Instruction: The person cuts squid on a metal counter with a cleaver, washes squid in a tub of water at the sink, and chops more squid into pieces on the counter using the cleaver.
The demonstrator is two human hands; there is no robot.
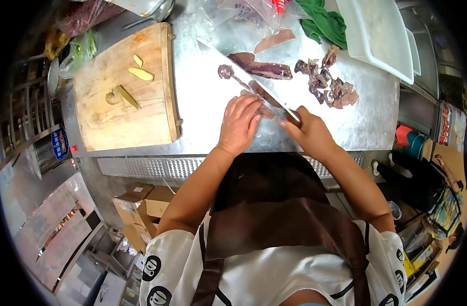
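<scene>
My right hand (pixel 311 131) is wrapped round the handle of a long knife (pixel 226 60), whose blade runs diagonally up and to the left. Close beside the blade, my left hand (pixel 239 121) presses a dark strip of meat (pixel 240 82) to the metal tabletop with bent fingers. Part of that strip is hidden by the fingers and the blade. Behind the knife lie a larger dark slab of meat (pixel 266 69) and a thin pale piece (pixel 275 40). A loose heap of cut meat pieces (pixel 328 81) sits to the right.
On the left of the metal table (pixel 376 117) stands a wooden cutting board (pixel 141 115) with ginger pieces (pixel 140 74). A green cloth (pixel 322 21), plastic bags (pixel 254 13) and a white bin (pixel 381 38) are at the back. Another person (pixel 422 181) is at the far right.
</scene>
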